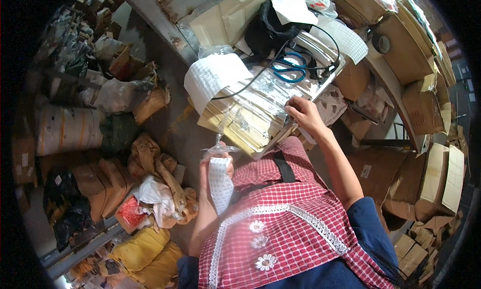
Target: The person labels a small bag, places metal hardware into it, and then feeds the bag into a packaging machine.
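Note:
My left hand [219,161] is closed around a white strip with rows of grey print [221,181], which hangs down over the wrist. Crumpled clear plastic film [220,148] sticks out above the same fist. My right hand [302,112] has its fingers pinched together at the near right side of a shallow tray [258,156]; whatever lies between them is too small to make out. Packed rows of cream cards [235,126] fill the tray, with shiny clear plastic over part of them. Blue-handled scissors [293,68] rest on top, beyond my right hand.
A white printed sheet [213,81] curls over the tray's left corner. Behind it sit a black bag [265,31] and a looping black cable [253,83]. Cartons [426,181] stand at right, with a tape roll [381,42] above. Sacks and yellow bundles [143,251] crowd the left.

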Motion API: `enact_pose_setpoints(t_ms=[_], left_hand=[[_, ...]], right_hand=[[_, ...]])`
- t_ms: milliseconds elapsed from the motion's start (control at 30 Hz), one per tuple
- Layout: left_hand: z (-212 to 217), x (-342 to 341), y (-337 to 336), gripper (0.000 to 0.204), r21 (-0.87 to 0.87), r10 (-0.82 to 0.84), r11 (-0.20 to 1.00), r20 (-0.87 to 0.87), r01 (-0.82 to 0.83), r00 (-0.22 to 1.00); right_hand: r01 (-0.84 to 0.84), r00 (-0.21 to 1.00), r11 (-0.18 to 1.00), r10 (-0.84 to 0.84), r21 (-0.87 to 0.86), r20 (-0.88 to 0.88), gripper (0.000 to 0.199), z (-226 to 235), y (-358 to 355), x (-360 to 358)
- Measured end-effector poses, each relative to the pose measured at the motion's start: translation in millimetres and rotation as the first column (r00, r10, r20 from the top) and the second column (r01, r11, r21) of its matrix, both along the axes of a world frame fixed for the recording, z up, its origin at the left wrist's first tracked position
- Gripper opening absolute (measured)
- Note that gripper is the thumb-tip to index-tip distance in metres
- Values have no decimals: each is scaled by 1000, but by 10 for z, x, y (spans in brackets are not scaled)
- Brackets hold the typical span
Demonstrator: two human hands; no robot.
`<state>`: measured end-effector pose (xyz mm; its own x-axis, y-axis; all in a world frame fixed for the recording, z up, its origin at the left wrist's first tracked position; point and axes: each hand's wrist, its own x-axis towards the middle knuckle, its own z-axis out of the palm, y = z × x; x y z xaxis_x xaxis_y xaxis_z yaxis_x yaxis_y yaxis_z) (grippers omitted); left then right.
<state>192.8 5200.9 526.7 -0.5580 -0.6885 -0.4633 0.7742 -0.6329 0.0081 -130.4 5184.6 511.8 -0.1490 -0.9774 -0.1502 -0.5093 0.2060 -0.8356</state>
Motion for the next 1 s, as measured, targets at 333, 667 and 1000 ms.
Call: enact_pose_setpoints(t_ms=[333, 667, 1000], left_hand=[[14, 18, 100, 47, 75, 2, 997, -138, 9, 990], [-121, 55, 86, 39, -232, -59, 966, 241, 117, 969], [-41, -24, 30, 22, -245, -113, 953, 248, 176, 962]], right_hand=[[-38, 871, 982, -58, -183, -488, 20, -243, -68, 142], [-43, 863, 990, -30, -131, -505, 25, 205, -66, 276], [-62, 986, 975, 93, -211, 137, 16, 319, -14, 574]])
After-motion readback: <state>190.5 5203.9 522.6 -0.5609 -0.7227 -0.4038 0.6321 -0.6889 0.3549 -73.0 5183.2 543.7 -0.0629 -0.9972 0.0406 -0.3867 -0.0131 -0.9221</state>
